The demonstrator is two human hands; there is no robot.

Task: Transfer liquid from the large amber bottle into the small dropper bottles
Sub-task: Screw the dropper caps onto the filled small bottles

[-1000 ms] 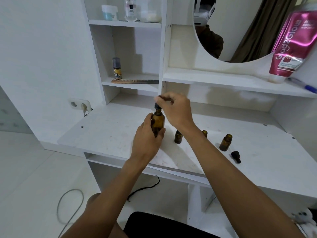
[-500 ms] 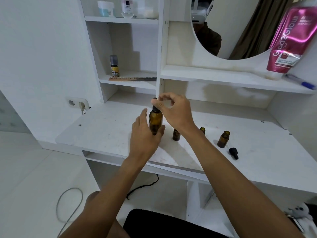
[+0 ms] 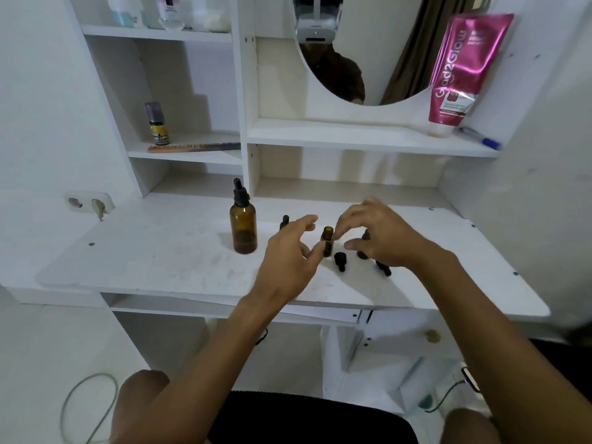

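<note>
**Both hands gather at an open dropper bottle**

The large amber bottle (image 3: 243,230) stands upright on the white desk (image 3: 144,261), capped with its black dropper top, at about ten o'clock from the hands and free of both. Just right of it a small capped dropper bottle (image 3: 283,222) shows partly behind the left hand (image 3: 288,261).

The left hand reaches in from six o'clock with fingers spread and loosely curled; one fingertip sits against the lower side of the uncapped small bottle (image 3: 327,241), but no firm grasp on it can be made out. The right hand (image 3: 378,235) hovers at three o'clock of that bottle, fingers bent, its forefinger and thumb near the bottle's open neck; whether they touch the glass cannot be told.

A loose black dropper cap (image 3: 340,261) lies on the desk just at five o'clock of the open bottle. A second black cap (image 3: 383,268) lies beneath the right hand's heel, and another small amber bottle (image 3: 363,251) is mostly hidden behind that hand.
</note>
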